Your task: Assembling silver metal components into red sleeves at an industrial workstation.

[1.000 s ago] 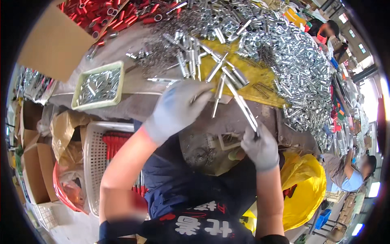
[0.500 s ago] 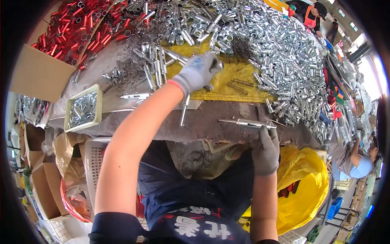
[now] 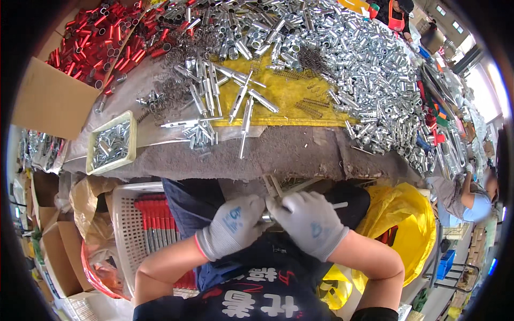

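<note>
Both my hands, in grey-white knitted gloves, meet above my lap, just in front of the table's near edge. My left hand (image 3: 235,224) and my right hand (image 3: 311,222) are closed on the same silver metal tube with a thin rod (image 3: 340,205). The rod's end sticks out beyond my right hand; my fingers cover most of the piece. On the table lie similar tube-and-rod pieces (image 3: 247,123), several of them on a yellow cloth (image 3: 300,115). Coil springs (image 3: 310,107) rest on that cloth too.
A large heap of silver metal tubes (image 3: 369,91) covers the table's right side. Red tubes (image 3: 96,37) fill the far left beside cardboard. A small tray (image 3: 134,140) holds metal parts. Left of my legs stands a white basket (image 3: 124,224) with red-handled pieces; a yellow bag (image 3: 423,235) sits right.
My left hand has come back from the yellow cloth to meet my right hand. My right hand has drawn the tube-and-rod piece off the table edge toward my lap.
</note>
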The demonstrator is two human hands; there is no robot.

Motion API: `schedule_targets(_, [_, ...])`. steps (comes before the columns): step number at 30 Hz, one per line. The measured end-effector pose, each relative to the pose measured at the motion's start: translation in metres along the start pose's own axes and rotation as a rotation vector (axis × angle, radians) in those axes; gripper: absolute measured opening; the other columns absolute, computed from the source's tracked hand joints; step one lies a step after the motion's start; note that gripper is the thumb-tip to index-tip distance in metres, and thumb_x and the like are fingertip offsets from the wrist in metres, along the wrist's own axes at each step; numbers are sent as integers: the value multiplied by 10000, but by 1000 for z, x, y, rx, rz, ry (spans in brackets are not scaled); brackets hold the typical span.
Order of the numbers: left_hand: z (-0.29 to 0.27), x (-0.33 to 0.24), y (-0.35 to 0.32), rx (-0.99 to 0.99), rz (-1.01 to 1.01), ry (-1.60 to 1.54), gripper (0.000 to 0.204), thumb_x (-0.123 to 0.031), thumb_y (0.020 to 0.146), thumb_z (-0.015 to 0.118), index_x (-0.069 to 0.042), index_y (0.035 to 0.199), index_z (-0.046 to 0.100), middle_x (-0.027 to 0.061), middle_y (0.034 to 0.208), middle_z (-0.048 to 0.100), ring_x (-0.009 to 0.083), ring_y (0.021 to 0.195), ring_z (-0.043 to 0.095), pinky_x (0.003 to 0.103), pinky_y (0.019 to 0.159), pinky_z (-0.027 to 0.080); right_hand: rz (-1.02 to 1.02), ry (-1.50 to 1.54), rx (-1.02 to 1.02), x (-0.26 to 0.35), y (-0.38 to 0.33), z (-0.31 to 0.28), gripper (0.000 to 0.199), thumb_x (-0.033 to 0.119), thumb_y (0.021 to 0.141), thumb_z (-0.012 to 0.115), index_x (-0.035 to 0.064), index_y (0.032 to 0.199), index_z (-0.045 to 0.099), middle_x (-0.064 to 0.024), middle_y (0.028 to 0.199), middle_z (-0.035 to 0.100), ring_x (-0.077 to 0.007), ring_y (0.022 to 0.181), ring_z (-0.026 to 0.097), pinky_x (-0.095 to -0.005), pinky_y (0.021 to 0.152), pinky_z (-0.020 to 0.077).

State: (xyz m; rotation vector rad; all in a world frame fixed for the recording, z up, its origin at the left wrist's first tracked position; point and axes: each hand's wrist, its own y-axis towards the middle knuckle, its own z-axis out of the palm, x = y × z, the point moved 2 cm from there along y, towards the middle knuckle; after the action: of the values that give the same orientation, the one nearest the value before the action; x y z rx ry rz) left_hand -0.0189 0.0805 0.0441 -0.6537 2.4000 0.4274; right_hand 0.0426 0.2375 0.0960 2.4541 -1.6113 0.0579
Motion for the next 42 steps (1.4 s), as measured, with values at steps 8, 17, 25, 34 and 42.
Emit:
schedule_targets(8, [31,12,-25,-65,0,-269,259,-139,702,741,-95,908,590,77,790,590,299,712,609,395,621,476,81,16,-401,-6,0,-43,463,431,721,696,96,1033,632,-95,1017,612,-296,981,566,-477,866,423])
schedule_targets(17, [14,12,-6,25,-206,-598,258,-258,760,732,-48,856,618,102,784,599,253,703,601,324,657,477,422,558,-572,-72,25,-2,209,155,891,549,3,1014,621,-146,977,637,-280,918,597,-352,841,444])
schedule_targets(25, [28,32,-11,-432,-304,-1695,422,-440,923,476,-30,860,556,70,702,566,163,644,528,292,618,415,938,-408,18,-245,123,33,377,392,860,596,135,1131,651,-109,1388,461,-302,1340,342,-430,1104,279])
schedule_targets(34, [-46,56,-14,-977,-5,-2152,335,-456,870,533,-147,798,424,-4,718,361,154,687,366,328,704,313,414,732,-347,-89,27,27,411,113,746,750,-22,1086,562,-77,933,627,-128,865,574,-283,801,466])
schedule_targets(42, [-30,39,3,-398,-378,-1255,482,-465,875,557,-11,1037,583,73,851,613,119,616,526,248,566,434,309,727,22,-38,32,11,393,218,701,797,41,993,602,-143,865,644,-280,796,651,-347,714,504])
